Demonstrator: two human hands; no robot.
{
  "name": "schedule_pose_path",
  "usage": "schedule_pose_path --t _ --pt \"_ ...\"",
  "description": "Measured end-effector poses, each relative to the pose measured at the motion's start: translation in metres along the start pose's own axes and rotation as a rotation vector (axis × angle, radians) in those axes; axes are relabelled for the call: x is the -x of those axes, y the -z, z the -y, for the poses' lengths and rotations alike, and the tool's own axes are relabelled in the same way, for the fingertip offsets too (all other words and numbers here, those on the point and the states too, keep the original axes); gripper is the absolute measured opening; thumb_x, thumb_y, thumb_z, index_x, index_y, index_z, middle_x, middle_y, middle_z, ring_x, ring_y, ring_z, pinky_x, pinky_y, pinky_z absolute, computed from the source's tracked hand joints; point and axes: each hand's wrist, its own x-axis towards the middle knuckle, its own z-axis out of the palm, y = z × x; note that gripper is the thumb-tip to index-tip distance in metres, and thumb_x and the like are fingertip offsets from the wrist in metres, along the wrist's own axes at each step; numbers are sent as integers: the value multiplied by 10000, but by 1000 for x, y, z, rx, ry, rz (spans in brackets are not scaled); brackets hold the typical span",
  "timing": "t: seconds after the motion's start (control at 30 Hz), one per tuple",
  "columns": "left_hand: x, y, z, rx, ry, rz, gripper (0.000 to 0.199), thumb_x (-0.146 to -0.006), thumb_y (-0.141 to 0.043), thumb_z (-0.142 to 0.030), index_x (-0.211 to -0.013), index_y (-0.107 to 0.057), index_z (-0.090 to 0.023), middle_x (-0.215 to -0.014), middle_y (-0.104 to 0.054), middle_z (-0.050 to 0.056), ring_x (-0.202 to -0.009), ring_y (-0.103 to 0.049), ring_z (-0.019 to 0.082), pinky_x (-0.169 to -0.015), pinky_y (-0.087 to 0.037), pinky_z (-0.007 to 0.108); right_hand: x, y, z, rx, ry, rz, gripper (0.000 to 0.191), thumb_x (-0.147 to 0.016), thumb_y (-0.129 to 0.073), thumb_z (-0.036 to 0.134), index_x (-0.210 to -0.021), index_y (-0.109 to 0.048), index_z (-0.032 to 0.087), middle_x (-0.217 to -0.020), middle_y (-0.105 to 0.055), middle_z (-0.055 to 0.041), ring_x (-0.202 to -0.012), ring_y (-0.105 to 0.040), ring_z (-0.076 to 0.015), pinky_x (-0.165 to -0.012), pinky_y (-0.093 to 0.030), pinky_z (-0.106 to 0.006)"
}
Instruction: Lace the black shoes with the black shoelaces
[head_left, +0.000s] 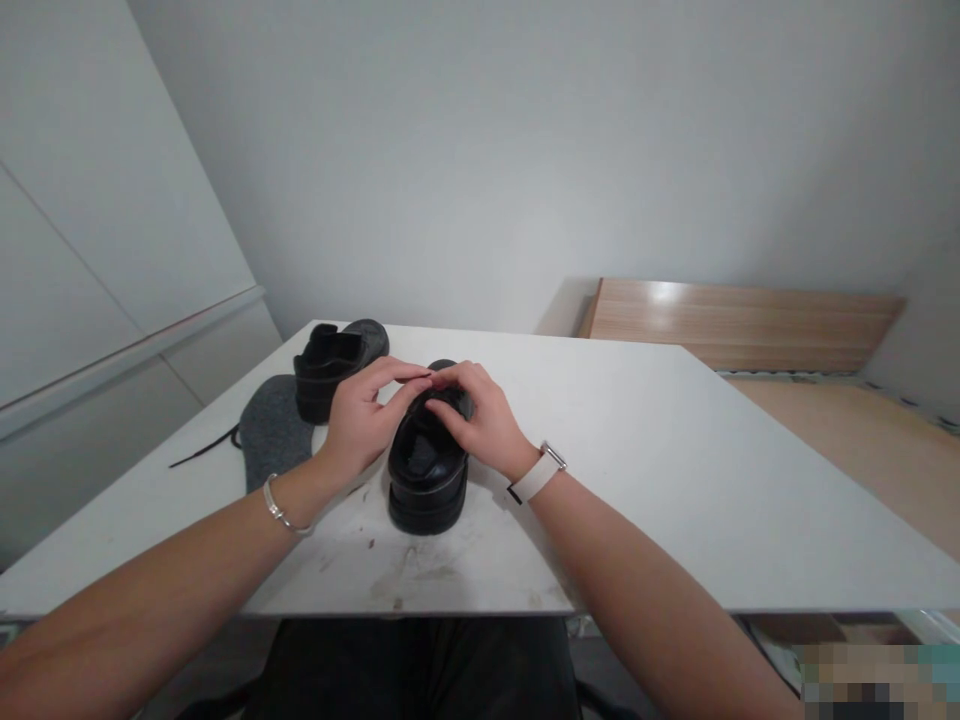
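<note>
A black shoe (427, 490) stands upright on the white table, heel toward me and its opening facing up. My left hand (367, 410) is closed at the front of that opening, thumb and index finger pinching a thin dark strip that looks like a shoelace. From the other side my right hand (480, 415) grips the shoe around its upper front, thumb by the opening and fingers over the top. The fingertips of both hands meet there and hide the lacing area.
Back left stands a second black shoe (330, 375), beside a grey insole (276, 435) and a loose black lace (202, 447). Dirt smudges (416, 575) mark the white table (637, 480) near its front edge. A wooden board (742, 320) is at the right rear.
</note>
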Motion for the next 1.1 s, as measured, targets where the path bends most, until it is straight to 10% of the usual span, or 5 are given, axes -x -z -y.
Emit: schedule_pose_path --t 0.23,0.5,1.1 --pt "1 0 -1 47 -53 -64 64 -892 -704 -243 -904 -758 -211 -905 -748 26 -840 -671 160 -804 -529 298 5 -1 14 110 0 -109 40 -931 -629 224 -945 -667 220 -956 -677 -50 -933 -585 -207 -861 -477 -380" --pt "-1 -1 -4 43 -6 123 152 -925 -646 -255 -1036 -729 -192 -969 -713 45 -896 -656 172 -849 -518 313 1 6 17 122 -38 36 160 -860 -717 241 -969 -604 206 -982 -644 -45 -962 -564 -215 -869 -474 -373" --pt "3 0 -12 63 -68 -12 129 -911 -677 -252 -973 -790 -247 -911 -724 37 -835 -659 164 -780 -546 303 1 -2 18 326 -123 116 115 -884 -645 177 -987 -604 208 -1056 -583 -88 -1010 -521 -257 -857 -515 -435"
